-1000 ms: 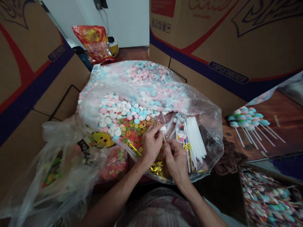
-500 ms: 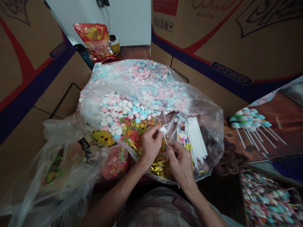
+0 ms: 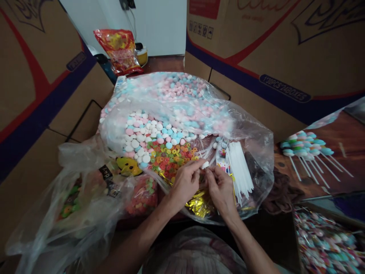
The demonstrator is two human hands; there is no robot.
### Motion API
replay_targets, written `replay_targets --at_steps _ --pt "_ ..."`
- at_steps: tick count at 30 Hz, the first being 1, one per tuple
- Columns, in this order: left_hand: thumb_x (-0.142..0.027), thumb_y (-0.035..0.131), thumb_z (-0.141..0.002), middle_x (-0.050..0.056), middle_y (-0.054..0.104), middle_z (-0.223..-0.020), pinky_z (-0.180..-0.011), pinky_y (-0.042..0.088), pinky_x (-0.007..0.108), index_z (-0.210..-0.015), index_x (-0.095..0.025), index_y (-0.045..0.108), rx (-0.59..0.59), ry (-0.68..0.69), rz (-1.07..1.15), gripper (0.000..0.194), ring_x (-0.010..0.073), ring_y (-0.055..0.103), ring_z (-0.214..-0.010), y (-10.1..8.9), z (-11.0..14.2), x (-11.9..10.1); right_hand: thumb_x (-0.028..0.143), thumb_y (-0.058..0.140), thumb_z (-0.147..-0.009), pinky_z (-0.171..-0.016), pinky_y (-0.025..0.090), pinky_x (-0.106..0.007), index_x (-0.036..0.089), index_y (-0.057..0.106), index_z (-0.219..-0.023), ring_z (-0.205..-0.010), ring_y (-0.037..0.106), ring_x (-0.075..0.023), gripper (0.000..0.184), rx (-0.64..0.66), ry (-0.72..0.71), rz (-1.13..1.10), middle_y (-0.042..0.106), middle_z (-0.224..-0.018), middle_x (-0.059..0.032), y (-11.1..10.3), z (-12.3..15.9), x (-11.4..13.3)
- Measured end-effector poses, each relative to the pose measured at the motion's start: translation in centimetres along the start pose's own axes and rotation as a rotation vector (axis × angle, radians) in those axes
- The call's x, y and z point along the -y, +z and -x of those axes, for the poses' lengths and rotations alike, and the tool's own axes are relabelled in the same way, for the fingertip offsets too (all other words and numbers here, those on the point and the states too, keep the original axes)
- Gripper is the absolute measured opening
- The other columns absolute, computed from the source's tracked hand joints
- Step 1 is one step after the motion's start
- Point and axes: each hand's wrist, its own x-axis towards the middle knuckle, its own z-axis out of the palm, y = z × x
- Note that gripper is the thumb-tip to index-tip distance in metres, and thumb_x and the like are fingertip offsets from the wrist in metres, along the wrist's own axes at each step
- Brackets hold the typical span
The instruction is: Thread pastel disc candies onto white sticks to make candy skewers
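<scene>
A white marshmallow (image 3: pixel 205 164) is pinched between the thumb and forefinger of my left hand (image 3: pixel 186 183). Close beside it, the fingers of my right hand (image 3: pixel 221 187) are closed around a thin white lollipop stick, which they now mostly hide. Both hands are over ring-shaped gummies (image 3: pixel 168 158) in red, orange, yellow and green, and gold twist ties (image 3: pixel 199 204). Behind the gummies lie pink, blue and white marshmallows (image 3: pixel 155 131), partly under clear plastic. A bundle of white sticks (image 3: pixel 240 171) lies to the right of my right hand.
Finished marshmallow skewers (image 3: pixel 306 146) rest on the table at the right. Below them, a box holds many wrapped sweets (image 3: pixel 327 239). Large cardboard boxes (image 3: pixel 270 57) flank the back. A red packet (image 3: pixel 119 51) stands behind, and a plastic bag (image 3: pixel 85 205) lies at the left.
My right hand has moved up along the stick to the marshmallow, so the stick between the hands no longer shows. The whole view has shifted slightly.
</scene>
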Motion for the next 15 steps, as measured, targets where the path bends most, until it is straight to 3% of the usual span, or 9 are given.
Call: replay_targets --at_steps 3,7,11,15 --pt "-0.010 0.044 -0.089 0.007 0.071 -0.104 -0.086 0.051 0.031 -0.115 -0.022 0.068 -0.021 0.011 -0.251 0.038 0.0190 0.065 -0.094 -1.2 -2.2 0.1 0.038 0.049 -0.093 -0.054 0.036 -0.024 0.018 0.062 -0.084 -0.056 0.047 -0.0131 0.025 0.026 -0.033 0.071 0.053 -0.063 0.0019 -0.7 -0.4 -0.7" --pt "-0.014 0.047 -0.090 0.012 0.064 -0.090 -0.084 0.047 0.037 -0.090 -0.020 0.072 0.010 0.013 -0.735 0.026 0.0265 0.057 -0.096 -1.7 -5.2 0.5 0.037 0.049 -0.093 -0.054 0.036 -0.023 0.018 0.063 -0.084 -0.056 0.047 -0.0128 0.025 0.027 -0.033 0.119 0.055 -0.064 0.0013 -1.0 -0.2 -1.3" --pt "-0.012 0.047 -0.089 0.013 0.062 -0.099 -0.083 0.046 0.038 -0.089 -0.019 0.069 0.064 -0.025 -0.878 0.023 0.0285 0.052 -0.103 -1.0 -6.0 0.3 0.037 0.049 -0.093 -0.053 0.035 -0.023 0.018 0.063 -0.083 -0.055 0.047 -0.0128 0.026 0.025 -0.034 0.118 0.055 -0.063 0.0013 -0.8 0.0 -1.2" --pt "-0.014 0.046 -0.091 0.011 0.064 -0.101 -0.087 0.044 0.037 -0.097 -0.019 0.066 0.044 -0.063 -0.899 0.021 0.0263 0.052 -0.103 -1.1 -5.8 0.1 0.037 0.049 -0.093 -0.052 0.035 -0.023 0.018 0.062 -0.081 -0.054 0.046 -0.0125 0.026 0.036 -0.044 0.081 0.053 -0.061 0.0020 -0.8 0.0 -1.2"
